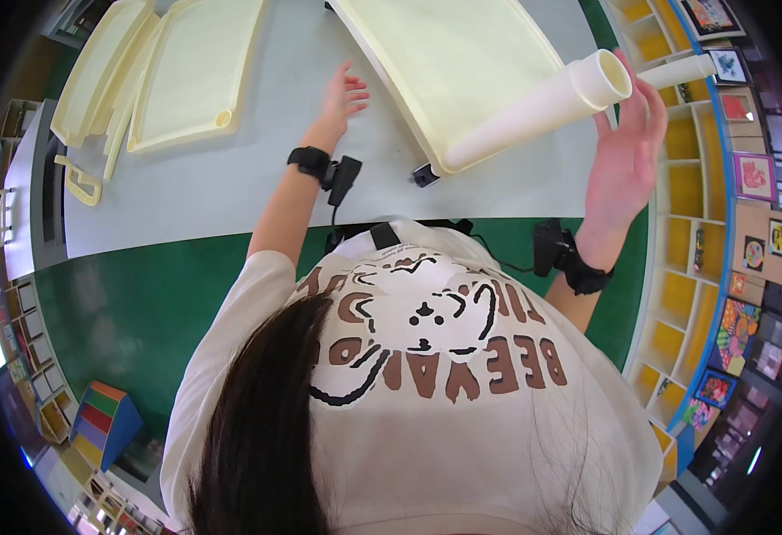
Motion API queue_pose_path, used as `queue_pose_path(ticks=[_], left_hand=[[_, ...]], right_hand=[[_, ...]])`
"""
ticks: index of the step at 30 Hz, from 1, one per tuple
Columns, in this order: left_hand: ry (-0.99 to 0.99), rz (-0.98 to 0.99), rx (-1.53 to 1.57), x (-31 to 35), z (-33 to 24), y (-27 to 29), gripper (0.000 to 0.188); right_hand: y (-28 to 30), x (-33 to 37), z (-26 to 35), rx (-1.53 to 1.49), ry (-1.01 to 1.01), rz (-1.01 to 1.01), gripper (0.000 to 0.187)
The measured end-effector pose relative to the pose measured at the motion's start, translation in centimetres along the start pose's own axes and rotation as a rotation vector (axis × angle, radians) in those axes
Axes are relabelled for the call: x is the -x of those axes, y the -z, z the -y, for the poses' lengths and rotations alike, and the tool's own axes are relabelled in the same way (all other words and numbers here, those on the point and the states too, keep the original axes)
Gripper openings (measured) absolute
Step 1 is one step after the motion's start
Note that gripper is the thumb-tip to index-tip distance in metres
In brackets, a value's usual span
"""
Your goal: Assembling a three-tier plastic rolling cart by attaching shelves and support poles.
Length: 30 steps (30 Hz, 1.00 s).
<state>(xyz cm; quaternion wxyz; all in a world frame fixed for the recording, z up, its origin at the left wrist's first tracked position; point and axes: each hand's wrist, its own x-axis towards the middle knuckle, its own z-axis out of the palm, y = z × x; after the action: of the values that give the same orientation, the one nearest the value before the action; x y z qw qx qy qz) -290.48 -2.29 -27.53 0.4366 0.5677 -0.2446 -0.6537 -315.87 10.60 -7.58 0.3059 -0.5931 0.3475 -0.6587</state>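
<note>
A cream tray-like shelf panel (462, 62) with a raised rim lies on the table before me. A cream tube (533, 111) rises from its near corner and leans toward the right in this view. My right hand (630, 147) is beside the tube's open upper end, fingers stretched and spread; whether it touches the tube I cannot tell. A second tube (676, 71) sticks out past the panel's right side, partly hidden behind my fingers. My left hand (346, 96) hovers left of the panel, open and holding nothing. A black caster (424, 175) shows under the near corner.
On the grey table's (186, 201) left lie another cream panel (196, 76), narrower cream pieces (105, 67) and a small cream handle-like part (78, 183). Shelving (681, 241) lines the right, with pictures beyond. A colourful wooden box (105, 423) stands on the green floor (132, 312).
</note>
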Motion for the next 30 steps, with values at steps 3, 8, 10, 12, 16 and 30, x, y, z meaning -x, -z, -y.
queue_pose_path(ticks=[3, 8, 10, 12, 16, 30], left_hand=[[-0.114, -0.076, -0.004, 0.6, -0.3, 3.7, 0.035], [-0.188, -0.199, -0.024, 1.7, -0.3, 9.6, 0.023], [-0.18, -0.26, -0.037, 2.3, -0.4, 11.1, 0.022], [-0.194, -0.307, -0.019, 2.8, -0.5, 12.4, 0.021], [-0.21, -0.399, -0.03, 3.9, -1.1, 15.2, 0.019], [-0.592, -0.753, -1.369, 2.3, -5.8, 17.7, 0.056]], right_hand=[[0.9, 1.6, -0.4, 0.049, -0.051, -0.15, 0.038], [3.6, 5.4, -2.5, 0.257, -0.292, -0.071, 0.022], [3.9, 6.5, -3.1, 0.153, -0.367, 0.065, 0.021], [4.0, 7.1, -3.4, 0.138, -0.389, 0.196, 0.02], [3.6, 7.3, -3.5, 0.149, -0.429, 0.353, 0.019], [3.7, 6.8, -3.4, 0.254, -0.505, 0.2, 0.039]])
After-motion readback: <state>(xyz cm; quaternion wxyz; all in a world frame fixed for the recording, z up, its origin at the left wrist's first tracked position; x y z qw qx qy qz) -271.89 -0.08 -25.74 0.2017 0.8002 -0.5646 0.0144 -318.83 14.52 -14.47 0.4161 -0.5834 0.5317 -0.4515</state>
